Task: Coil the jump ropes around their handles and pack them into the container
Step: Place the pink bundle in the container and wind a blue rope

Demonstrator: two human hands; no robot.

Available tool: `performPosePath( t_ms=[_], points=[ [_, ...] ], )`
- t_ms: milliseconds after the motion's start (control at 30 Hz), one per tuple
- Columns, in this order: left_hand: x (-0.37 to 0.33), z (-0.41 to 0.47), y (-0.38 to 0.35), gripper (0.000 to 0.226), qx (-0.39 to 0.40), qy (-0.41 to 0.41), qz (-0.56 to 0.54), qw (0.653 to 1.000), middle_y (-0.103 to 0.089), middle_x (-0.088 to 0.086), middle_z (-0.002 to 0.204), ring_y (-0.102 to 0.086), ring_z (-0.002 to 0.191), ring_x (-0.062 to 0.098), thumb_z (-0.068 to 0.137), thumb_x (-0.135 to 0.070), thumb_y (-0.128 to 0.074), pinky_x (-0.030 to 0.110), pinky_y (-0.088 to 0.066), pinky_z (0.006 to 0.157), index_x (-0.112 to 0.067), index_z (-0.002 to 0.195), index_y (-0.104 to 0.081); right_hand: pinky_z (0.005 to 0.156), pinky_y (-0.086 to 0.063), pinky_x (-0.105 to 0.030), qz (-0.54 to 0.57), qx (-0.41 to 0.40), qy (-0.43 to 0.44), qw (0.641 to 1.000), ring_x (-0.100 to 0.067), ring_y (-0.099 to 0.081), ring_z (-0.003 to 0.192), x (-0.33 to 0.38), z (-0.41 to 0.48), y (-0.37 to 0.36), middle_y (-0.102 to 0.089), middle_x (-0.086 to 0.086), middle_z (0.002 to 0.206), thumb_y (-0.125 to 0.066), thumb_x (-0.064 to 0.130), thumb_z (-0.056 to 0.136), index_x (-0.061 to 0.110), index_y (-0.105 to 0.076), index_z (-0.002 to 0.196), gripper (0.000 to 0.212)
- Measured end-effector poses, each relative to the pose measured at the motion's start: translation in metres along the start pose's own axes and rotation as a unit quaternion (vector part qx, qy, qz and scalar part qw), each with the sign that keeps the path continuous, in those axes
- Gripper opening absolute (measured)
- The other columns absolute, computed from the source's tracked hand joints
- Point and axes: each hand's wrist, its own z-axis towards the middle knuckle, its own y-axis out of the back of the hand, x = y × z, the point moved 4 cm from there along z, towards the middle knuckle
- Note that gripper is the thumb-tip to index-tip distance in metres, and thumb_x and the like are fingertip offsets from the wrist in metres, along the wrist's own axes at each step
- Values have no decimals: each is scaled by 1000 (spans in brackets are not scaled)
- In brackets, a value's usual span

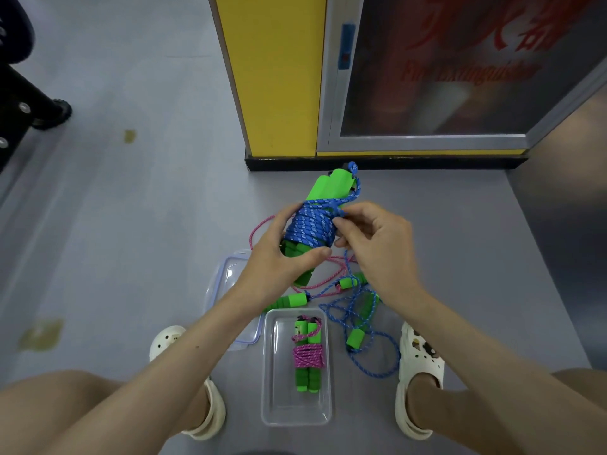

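Blue rope bundle (312, 226): blue cord wound in tight turns around a pair of green foam handles, held up above the floor, handle tops pointing far and right.
Left hand (279, 251): wrapped around the lower part of the bundle, thumb across the near side, fingers behind the coils.
Right hand (374, 244): fingertips pinching the blue cord at the right edge of the coils; a short loop of cord runs from there up to the handle tops.
Container (272, 408): clear plastic box on the grey floor between the person's feet, open.
Pink rope bundle (307, 354): lies inside the container, pink cord wound around its green handles, lengthwise.
Lid (226, 274): clear, blue-edged, on the floor just left and far of the container, partly hidden by the left forearm.
Loose ropes (358, 320): one blue and one pink, uncoiled, tangled on the floor right of the container, green handles scattered among them.
Shoes (417, 366): white clogs, one on each side of the container.
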Motion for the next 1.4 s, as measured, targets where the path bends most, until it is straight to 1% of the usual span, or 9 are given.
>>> performPosePath(
  t_ms=[167, 333, 433, 500, 667, 833, 1000, 1267, 1400],
  points=[
    [0, -6, -1, 59, -11, -36, 98, 994, -66, -7, 97, -69, 69, 15, 80, -34, -73, 41, -60, 68, -47, 123, -34, 62, -57, -27, 8, 6, -8, 1000, -11, -65, 56, -1, 4, -2, -67, -4, 70, -66, 8, 87, 12, -65, 92, 7],
    [2, -5, 2, 56, -27, -46, 186, 981, -65, -8, 90, -66, 66, 14, 80, -46, -68, 34, -55, 64, -55, 113, -25, 62, -58, -32, 14, 27, -29, 999, -17, -67, 57, -6, 5, -4, -68, -10, 72, -67, 6, 86, 9, -64, 93, 8],
    [1, -6, 4, 58, -33, -59, 255, 965, -59, -9, 107, -61, 74, 13, 80, -52, -65, 25, -45, 64, -47, 122, -25, 59, -57, -28, 37, 40, -52, 997, -15, -66, 55, -8, 6, -6, -67, -9, 68, -66, 3, 86, 9, -63, 91, 9],
    [0, -6, 4, 59, -36, -74, 288, 954, -55, -8, 115, -60, 78, 14, 82, -50, -64, 26, -45, 67, -45, 127, -25, 55, -54, -24, 57, 39, -65, 995, -15, -65, 53, -8, 6, -7, -67, -8, 66, -65, 1, 85, 12, -62, 88, 12],
    [-2, -6, 2, 60, -33, -89, 314, 945, -42, -4, 128, -65, 74, 22, 85, -45, -64, 39, -53, 74, -44, 133, -27, 48, -50, -21, 68, 38, -68, 995, -16, -63, 48, -8, 7, -9, -65, -10, 62, -66, 0, 85, 7, -62, 89, 10],
    [-3, -6, 4, 55, -41, -84, 329, 940, -47, -3, 119, -62, 73, 22, 82, -47, -67, 33, -49, 66, -37, 122, -30, 48, -50, -22, 35, 47, -55, 997, -22, -64, 49, -7, 10, -11, -66, -12, 62, -70, 4, 83, 3, -61, 90, 11],
    [-3, -6, 5, 55, -49, -95, 332, 937, -57, 0, 105, -57, 69, 18, 81, -50, -67, 29, -42, 59, -35, 114, -26, 51, -54, -27, -13, 39, -25, 999, -17, -64, 48, -1, 8, -12, -66, -5, 64, -70, 7, 83, 9, -61, 87, 11],
    [-4, -4, 6, 57, -61, -109, 367, 922, -50, -2, 113, -60, 65, 20, 79, -53, -68, 30, -43, 57, -31, 116, -31, 54, -57, -27, -65, 16, 0, 998, -12, -66, 55, 2, 3, -14, -67, -5, 72, -68, 9, 85, 11, -61, 89, 8],
    [-6, -5, 4, 50, -56, -103, 368, 922, -44, -7, 106, -52, 63, 16, 79, -53, -68, 30, -38, 59, -34, 102, -27, 55, -53, -28, -161, -9, 85, 983, -10, -62, 58, 6, -2, -17, -64, 1, 67, -66, 2, 83, 6, -62, 86, 7]
  ],
)
